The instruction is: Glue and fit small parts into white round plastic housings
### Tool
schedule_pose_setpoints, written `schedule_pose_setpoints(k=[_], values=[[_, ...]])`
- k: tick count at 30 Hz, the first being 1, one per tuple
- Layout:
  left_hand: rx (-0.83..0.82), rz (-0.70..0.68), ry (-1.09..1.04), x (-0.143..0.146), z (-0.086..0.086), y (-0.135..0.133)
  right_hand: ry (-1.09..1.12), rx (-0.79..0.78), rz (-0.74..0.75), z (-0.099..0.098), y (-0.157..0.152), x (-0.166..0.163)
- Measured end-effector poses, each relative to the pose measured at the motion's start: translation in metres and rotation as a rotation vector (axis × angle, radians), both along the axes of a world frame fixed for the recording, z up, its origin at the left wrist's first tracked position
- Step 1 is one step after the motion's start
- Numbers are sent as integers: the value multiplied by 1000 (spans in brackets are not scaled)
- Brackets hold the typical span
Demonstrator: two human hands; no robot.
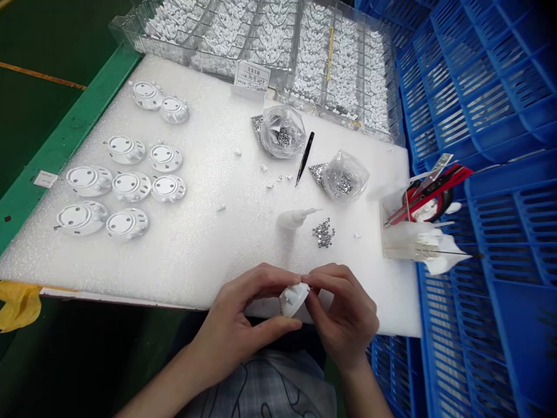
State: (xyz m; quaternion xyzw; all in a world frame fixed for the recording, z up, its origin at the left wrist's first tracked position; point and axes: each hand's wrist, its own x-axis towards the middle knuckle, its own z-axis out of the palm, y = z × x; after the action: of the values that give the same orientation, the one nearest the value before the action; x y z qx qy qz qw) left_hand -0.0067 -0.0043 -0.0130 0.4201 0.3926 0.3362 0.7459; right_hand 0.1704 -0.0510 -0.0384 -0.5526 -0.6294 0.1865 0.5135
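White foam sheet (200, 174) covered the worktop; two hands held a small white part (293, 299) at its near edge.
Left hand (237, 322) gripped the part between thumb and fingers; right hand (346, 316) pinched its right rim, and whether that pinch held anything smaller, could not tell. Part sat nearside of the white nozzle bottle (291, 220). Just right of the bottle lay a heap of silvery bits (323, 233). Beyond the bottle lay a slim black tool (306, 158), between two clear bags (285, 132) of similar bits. Well left of the bottle, nine rounded white pieces (131, 186); well right, a tool holder (398, 242), then blue crates (509, 232). Farthest beyond it stood clear trays (300, 43) of white parts.
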Motion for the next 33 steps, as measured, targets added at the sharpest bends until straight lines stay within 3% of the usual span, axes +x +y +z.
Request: schedule_pose_setpoints(k=[5,11,17,22,26,29,33], values=[[28,65,38,7,0,-4,17,-6,-68,-5,-1,-1],[223,159,86,9,-9,-9,29,-15,-67,-8,1,-1],[81,111,46,7,-4,-7,117,-21,-45,-7,3,0],[137,149,138,7,5,-7,103,-59,-39,-7,3,-1],[356,347,315,-10,7,-3,167,-112,-68,-7,0,-2],[596,466,544,-39,-1,2,218,-130,-142,-7,-4,-2],[1004,400,933,-83,-17,9,262,-178,-187,-9,-7,-1]])
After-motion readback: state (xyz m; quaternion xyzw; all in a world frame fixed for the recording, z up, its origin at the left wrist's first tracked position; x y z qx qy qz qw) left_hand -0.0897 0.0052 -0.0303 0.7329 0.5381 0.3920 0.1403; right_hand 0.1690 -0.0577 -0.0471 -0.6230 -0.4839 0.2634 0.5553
